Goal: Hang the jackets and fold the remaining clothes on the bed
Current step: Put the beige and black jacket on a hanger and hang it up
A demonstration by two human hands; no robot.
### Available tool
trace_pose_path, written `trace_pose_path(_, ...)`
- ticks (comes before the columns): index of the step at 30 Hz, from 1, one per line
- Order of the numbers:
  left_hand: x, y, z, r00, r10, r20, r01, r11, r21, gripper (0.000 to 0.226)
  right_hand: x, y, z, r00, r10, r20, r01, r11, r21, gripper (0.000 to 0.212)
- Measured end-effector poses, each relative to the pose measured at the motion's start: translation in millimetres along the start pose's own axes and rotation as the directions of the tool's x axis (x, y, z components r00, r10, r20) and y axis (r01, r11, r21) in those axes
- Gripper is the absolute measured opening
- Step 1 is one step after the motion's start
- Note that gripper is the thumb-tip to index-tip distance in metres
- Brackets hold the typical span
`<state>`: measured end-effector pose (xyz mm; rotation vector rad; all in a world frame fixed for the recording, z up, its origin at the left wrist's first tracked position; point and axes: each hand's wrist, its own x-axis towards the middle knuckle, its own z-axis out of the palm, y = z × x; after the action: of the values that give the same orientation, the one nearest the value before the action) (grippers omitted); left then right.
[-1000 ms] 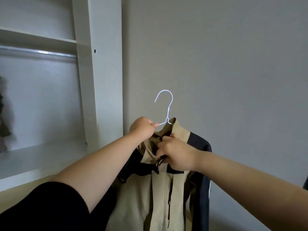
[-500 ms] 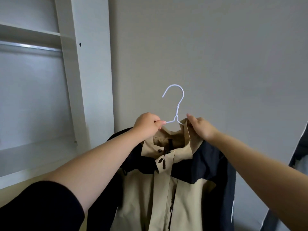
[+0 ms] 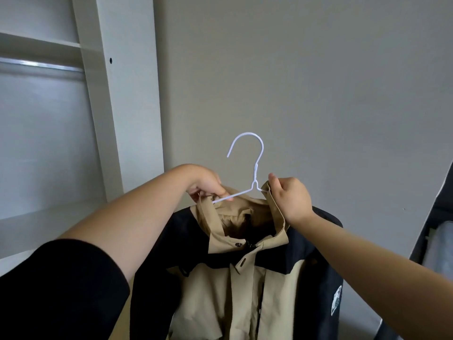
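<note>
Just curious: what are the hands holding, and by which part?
The left hand grips the white hanger by one sloping arm; the right hand pinches the jacket by its collar edge.

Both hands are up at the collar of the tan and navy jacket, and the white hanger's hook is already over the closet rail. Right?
No. In the head view the hook of the hanger is free, before the wall; the closet rail is further left. The left hand and right hand are at the collar of the jacket.
</note>
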<state>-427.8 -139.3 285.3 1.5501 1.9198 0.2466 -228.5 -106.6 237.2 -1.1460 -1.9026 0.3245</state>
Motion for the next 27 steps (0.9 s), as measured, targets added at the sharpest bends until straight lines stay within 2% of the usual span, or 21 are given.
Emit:
trace_pose_path(3,-1.2,-1.4,-6.0,0.988,0.086,0.125,-0.051,0.965,-0.259,0.01,-2.7,0.4,-4.5,0.999,-0.035,0.007,0.035,0.999,0.001,0.054)
trace_pose_path(5,-2.9,-3.4,-9.0,0.96,0.184,0.212,-0.09,0.917,-0.388,0.015,-3.3,1.6,-6.3,0.999,-0.032,0.022,0.032,0.999,-0.003,0.055)
trace_pose_path(7,-3.5,-2.8,-9.2,0.936,0.256,0.242,-0.126,0.884,-0.449,0.023,-3.9,3.3,-7.3,0.999,-0.032,0.032,0.032,0.999,-0.013,0.055)
trace_pose_path(9,-4.4,1.4,-8.2,0.922,0.303,0.24,-0.162,0.866,-0.472,0.019,-4.3,5.4,-7.1,0.999,-0.037,0.035,0.037,0.999,-0.025,0.054)
trace_pose_path(11,-6.2,6.4,-6.2,0.924,0.318,0.212,-0.194,0.869,-0.456,0.025,-4.9,6.7,-6.7,0.999,-0.039,0.032,0.039,0.999,-0.029,0.053)
trace_pose_path(14,-12.2,13.2,-3.8,0.93,0.299,0.213,-0.224,0.922,-0.317,0.015,-5.8,8.9,-7.2,0.999,-0.029,0.029,0.03,0.999,-0.029,0.053)
trace_pose_path(15,-13.1,14.7,-3.7,0.947,0.287,0.142,-0.253,0.943,-0.215,0.013,-6.4,9.1,-7.5,0.999,-0.027,0.026,0.028,0.999,-0.033,0.054)
trace_pose_path(16,-12.0,15.2,-1.8,0.96,0.281,-0.01,-0.281,0.957,-0.078,0.014,-7.0,9.0,-7.6,0.999,-0.026,0.018,0.027,0.999,-0.036,0.054)
trace_pose_path(17,-8.0,15.5,1.8,0.927,0.3,-0.226,-0.293,0.954,0.062,0.017,-7.7,8.2,-7.3,1.0,-0.026,0.009,0.026,0.999,-0.041,0.053)
trace_pose_path(18,-3.2,16.1,7.9,0.821,0.346,-0.455,-0.309,0.938,0.157,0.019,-7.6,7.2,-6.5,1.0,-0.026,-0.001,0.026,0.998,-0.05,0.052)
trace_pose_path(19,-0.4,17.8,16.3,0.675,0.382,-0.631,-0.344,0.92,0.189,0.02,-7.0,6.3,-5.8,1.0,-0.026,-0.015,0.025,0.998,-0.064,0.052)
trace_pose_path(20,2.2,19.7,25.1,0.545,0.407,-0.733,-0.374,0.901,0.222,0.019,-5.5,5.6,-5.4,0.999,-0.022,-0.033,0.019,0.997,-0.078,0.053)
trace_pose_path(21,3.9,21.0,31.4,0.454,0.436,-0.777,-0.361,0.887,0.287,0.017,-3.8,5.6,-5.9,0.999,-0.011,-0.053,0.006,0.996,-0.09,0.053)
trace_pose_path(22,6.6,20.5,33.2,0.419,0.431,-0.8,-0.326,0.893,0.31,0.016,-2.3,6.6,-7.2,0.997,0.006,-0.076,-0.013,0.995,-0.096,0.052)
trace_pose_path(23,10.1,17.4,30.3,0.439,0.376,-0.816,-0.306,0.917,0.257,0.02,-0.9,8.7,-9.0,0.995,0.024,-0.099,-0.034,0.994,-0.1,0.052)
trace_pose_path(24,11.1,12.4,26.7,0.501,0.306,-0.81,-0.299,0.939,0.169,0.029,0.2,11.9,-11.0,0.992,0.041,-0.123,-0.054,0.994,-0.1,0.052)
trace_pose_path(27,15.5,-6.0,29.4,0.765,0.182,-0.618,-0.243,0.97,-0.016,0.059,2.9,20.1,-16.2,0.982,0.099,-0.162,-0.114,0.99,-0.084,0.051)
